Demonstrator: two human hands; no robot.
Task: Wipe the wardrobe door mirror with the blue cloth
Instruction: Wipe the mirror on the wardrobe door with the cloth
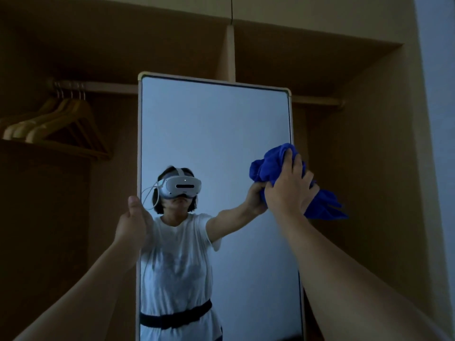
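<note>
The right hand (289, 187) clutches the bunched blue cloth (273, 168) against the tall white-framed wardrobe door mirror (214, 134), at its right edge. The left hand (131, 223) grips the mirror's left edge. Pressing hard there could swing the door; the trailing cloth may slip off the glass.

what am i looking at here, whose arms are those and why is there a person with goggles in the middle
This is one picture from a camera worn on a person's head, so the two arms reaching in from the bottom are that person's own. The figure with the headset is the same person, reflected in the wardrobe door mirror in front of them. The right hand grips a bunched blue cloth against the mirror near its right edge. The left hand holds the mirror's left edge, thumb up; its fingers are hidden behind the frame. Behind the door is the open wardrobe, with wooden hangers on a rail at the left.
</note>
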